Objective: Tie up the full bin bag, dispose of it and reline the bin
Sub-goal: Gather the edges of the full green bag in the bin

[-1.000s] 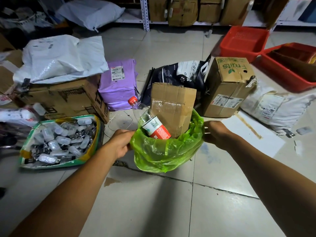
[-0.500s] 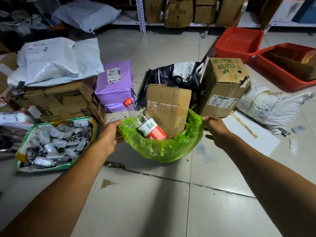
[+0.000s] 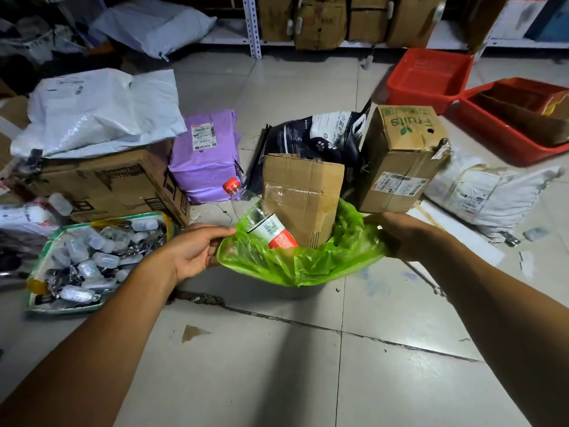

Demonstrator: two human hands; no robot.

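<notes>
While crinkly green bin bag (image 3: 304,266) bulges | L hand (image 3: 197,252) grip pinching rim | R hand (image 3: 400,234) grip likewise

Pale tiled floor (image 3: 277,380) with a crack, white metal shelving (image 3: 252,29) along the back, dim light

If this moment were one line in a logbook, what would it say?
step: gathering bag rim | left hand: grips green bag | right hand: grips opposite rim | bottle, cardboard box sticking out | untied
</notes>
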